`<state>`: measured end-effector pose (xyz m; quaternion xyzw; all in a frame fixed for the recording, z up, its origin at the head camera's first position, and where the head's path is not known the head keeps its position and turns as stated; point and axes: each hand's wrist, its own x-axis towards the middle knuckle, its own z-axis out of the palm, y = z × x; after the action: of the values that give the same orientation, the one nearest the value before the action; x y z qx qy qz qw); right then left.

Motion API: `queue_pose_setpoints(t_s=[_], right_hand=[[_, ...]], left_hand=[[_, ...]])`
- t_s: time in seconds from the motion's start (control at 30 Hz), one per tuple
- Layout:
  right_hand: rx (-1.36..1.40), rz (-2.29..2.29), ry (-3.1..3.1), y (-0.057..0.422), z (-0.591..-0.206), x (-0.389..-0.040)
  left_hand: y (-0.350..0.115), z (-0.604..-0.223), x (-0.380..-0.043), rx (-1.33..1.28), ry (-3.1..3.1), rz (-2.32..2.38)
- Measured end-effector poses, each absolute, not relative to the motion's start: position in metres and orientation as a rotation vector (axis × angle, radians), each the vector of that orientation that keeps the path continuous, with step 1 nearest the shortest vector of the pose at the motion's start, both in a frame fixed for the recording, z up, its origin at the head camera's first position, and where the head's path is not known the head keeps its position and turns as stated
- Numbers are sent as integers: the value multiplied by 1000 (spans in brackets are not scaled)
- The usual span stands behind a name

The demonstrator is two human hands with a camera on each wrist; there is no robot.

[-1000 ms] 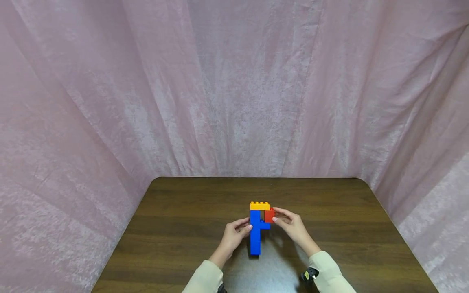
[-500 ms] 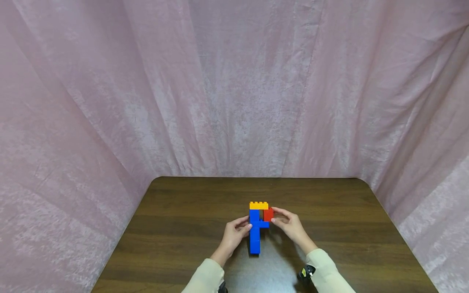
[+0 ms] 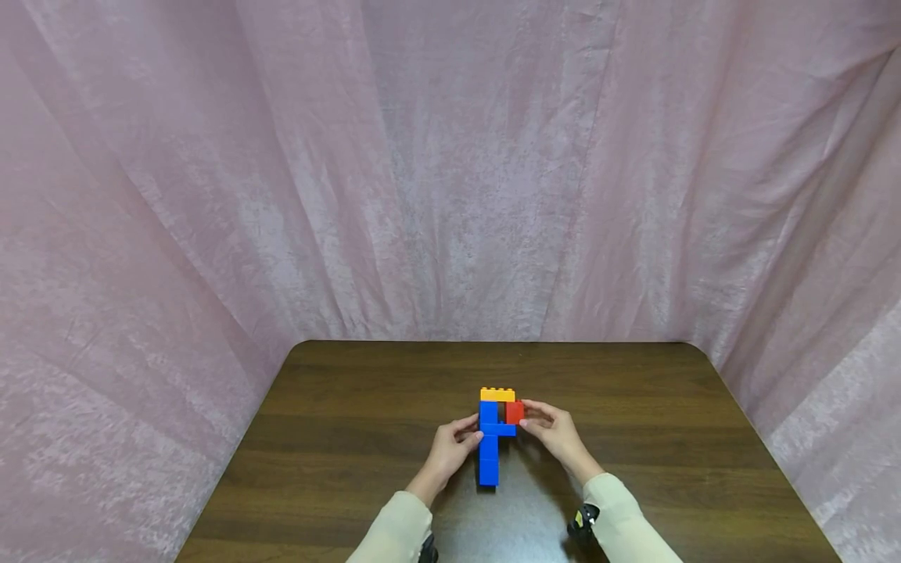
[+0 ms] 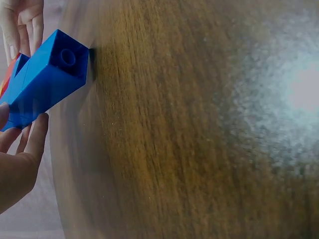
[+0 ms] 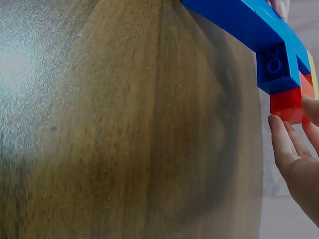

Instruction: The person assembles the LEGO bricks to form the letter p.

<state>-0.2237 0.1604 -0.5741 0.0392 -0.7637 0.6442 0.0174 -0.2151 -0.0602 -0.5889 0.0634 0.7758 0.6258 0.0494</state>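
A tall column of blue bricks (image 3: 489, 461) has a short blue arm jutting right, with a yellow brick (image 3: 497, 395) across its top end. A red brick (image 3: 515, 412) sits between the yellow brick's right end and the blue arm. My left hand (image 3: 447, 450) pinches the column's left side between thumb and fingers. On the other side, my right hand (image 3: 559, 435) pinches the red brick by its outer side. In the right wrist view the red brick (image 5: 286, 105) meets the blue arm. The hollow underside of the blue column (image 4: 67, 59) faces the left wrist camera.
A brown wooden table (image 3: 366, 391) with rounded far corners lies under the hands. Pink curtains (image 3: 479, 172) hang around its back and sides. Pale sleeves (image 3: 622, 516) cover both forearms, and dark devices (image 3: 583, 518) are strapped at the wrists.
The brick assembly has shifted slightly up in the head view, its lower end most. My right hand and the red brick have edged a little left. Both grips stay the same.
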Motion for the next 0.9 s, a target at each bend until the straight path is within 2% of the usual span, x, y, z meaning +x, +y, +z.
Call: queue_pose_setpoints(t_s=[0.3,0.67,0.9], right_hand=[[42,2011,-2367,155,-583,-231],[-56,1990,-2440,148,-591,-237],[-85,1961,-2479,148,-594,-239]], left_hand=[[-57,-592,-223,192,2440,1879],[-59,-594,-228,-35,2396,1720],[-59,-599,-232,-10,2394,1715]])
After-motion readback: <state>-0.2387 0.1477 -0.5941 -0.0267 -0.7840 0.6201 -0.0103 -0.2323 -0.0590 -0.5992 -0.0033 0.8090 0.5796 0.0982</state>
